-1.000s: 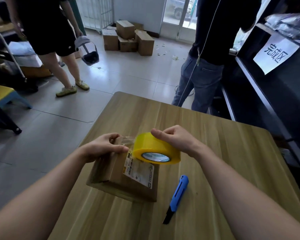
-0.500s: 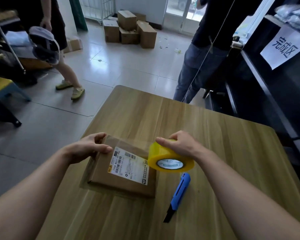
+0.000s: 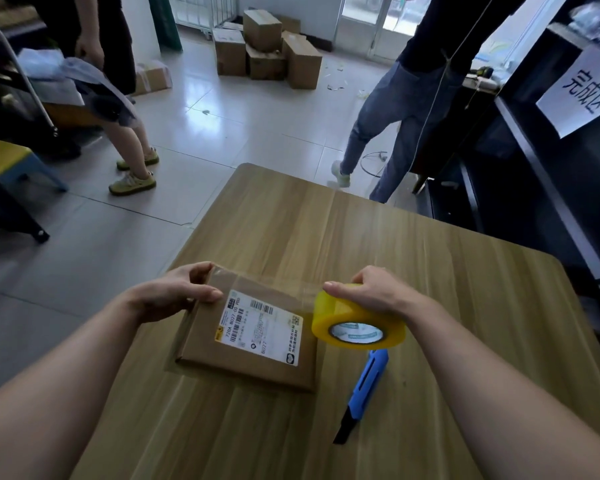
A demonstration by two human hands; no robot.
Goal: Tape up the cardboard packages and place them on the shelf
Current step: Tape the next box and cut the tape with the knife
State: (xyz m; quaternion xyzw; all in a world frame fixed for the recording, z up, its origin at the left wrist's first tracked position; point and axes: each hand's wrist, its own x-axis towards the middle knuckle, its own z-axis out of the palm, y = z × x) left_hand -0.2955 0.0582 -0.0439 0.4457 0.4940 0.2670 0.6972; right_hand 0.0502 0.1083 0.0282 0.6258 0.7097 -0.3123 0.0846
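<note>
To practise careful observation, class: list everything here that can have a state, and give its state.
package: flat on the table, closed, label up.
tape roll: held at the package's right edge.
tape strip: drawn from the tape roll across the package's far edge.
knife: lying on the table, untouched.
left grip: holds the package's far left corner.
right grip: grips the tape roll.

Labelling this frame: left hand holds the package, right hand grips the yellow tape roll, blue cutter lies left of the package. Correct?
One slip: the head view shows the blue cutter lying right of the package, below the tape roll. The left hand does hold the package; the right hand does grip the roll.
</note>
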